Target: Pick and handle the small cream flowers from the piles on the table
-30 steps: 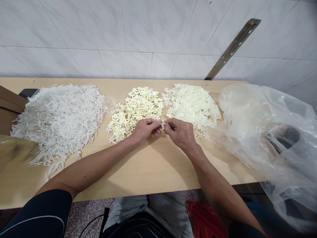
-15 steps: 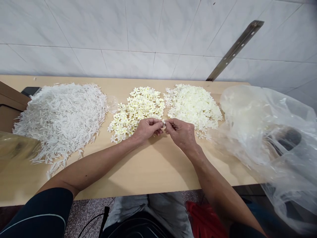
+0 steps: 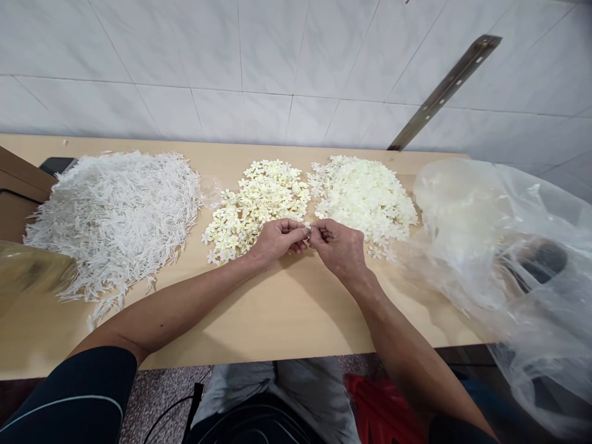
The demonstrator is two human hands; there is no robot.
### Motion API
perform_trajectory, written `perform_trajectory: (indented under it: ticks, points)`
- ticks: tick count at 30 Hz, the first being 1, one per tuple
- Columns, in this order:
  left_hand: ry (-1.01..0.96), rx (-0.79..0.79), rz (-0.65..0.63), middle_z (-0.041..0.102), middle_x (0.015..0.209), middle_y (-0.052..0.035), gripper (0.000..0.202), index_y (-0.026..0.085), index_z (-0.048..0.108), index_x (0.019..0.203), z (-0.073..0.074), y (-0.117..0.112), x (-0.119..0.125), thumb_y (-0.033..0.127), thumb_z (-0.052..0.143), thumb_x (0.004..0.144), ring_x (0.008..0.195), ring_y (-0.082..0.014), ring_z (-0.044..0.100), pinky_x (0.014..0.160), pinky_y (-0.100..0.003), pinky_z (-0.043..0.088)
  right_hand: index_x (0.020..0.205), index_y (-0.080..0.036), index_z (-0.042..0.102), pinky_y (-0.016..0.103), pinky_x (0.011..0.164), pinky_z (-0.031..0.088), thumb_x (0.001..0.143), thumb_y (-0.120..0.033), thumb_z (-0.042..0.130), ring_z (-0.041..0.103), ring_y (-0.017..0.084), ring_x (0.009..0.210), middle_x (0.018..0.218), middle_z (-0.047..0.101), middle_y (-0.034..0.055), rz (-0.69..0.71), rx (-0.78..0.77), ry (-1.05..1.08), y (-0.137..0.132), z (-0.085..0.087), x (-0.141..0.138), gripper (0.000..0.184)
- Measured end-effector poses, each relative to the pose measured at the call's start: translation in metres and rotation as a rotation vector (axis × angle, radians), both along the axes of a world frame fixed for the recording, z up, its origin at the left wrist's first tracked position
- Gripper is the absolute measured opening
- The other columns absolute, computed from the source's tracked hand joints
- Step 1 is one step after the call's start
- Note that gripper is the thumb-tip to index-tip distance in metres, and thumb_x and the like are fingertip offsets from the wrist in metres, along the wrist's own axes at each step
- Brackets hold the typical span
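Observation:
My left hand point(image 3: 283, 239) and my right hand point(image 3: 333, 242) meet at the middle of the table, fingertips almost touching. Between their pinched fingers is a small white artificial flower point(image 3: 308, 226), mostly covered by the fingertips. Just behind my left hand spreads a pile of cream flowers with yellow centres point(image 3: 266, 194). Beyond my right hand lies a heap of paler white flowers point(image 3: 365, 194). Both hands are closed, with the forearms resting low over the wooden table point(image 3: 296, 308).
At the left is a large heap of thin white stems point(image 3: 124, 216), beside a brown box point(image 3: 23, 185). A crumpled clear plastic bag point(image 3: 499, 234) covers the table's right end and hangs over its edge. A metal bracket point(image 3: 444, 92) is on the tiled wall.
Both hands keep almost the same place and the same pinch on the small flower. The view has shifted very slightly.

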State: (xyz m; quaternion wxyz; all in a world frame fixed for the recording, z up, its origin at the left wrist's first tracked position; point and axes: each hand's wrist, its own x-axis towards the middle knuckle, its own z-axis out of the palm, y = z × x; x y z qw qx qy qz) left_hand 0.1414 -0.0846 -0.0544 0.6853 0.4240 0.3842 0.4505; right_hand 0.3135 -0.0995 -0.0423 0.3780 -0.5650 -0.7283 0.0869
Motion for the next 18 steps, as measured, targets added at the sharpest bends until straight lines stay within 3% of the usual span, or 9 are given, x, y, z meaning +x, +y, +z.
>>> perform_trajectory:
  ticks: [18]
  points:
    - [0.048, -0.044, 0.035, 0.071, 0.063, -0.0054, 0.011, 0.012, 0.070, 0.080, -0.0036, 0.0050, 0.0010, 0.020, 0.076, 0.075, 0.053, -0.0120, 0.064, 0.054, -0.022, 0.050, 0.088, -0.020, 0.076, 0.026, 0.058, 0.053, 0.089, -0.023, 0.065, 0.069, 0.016, 0.058, 0.067, 0.075, 0.0017, 0.019, -0.133, 0.148, 0.0029, -0.0045, 0.0001, 0.011]
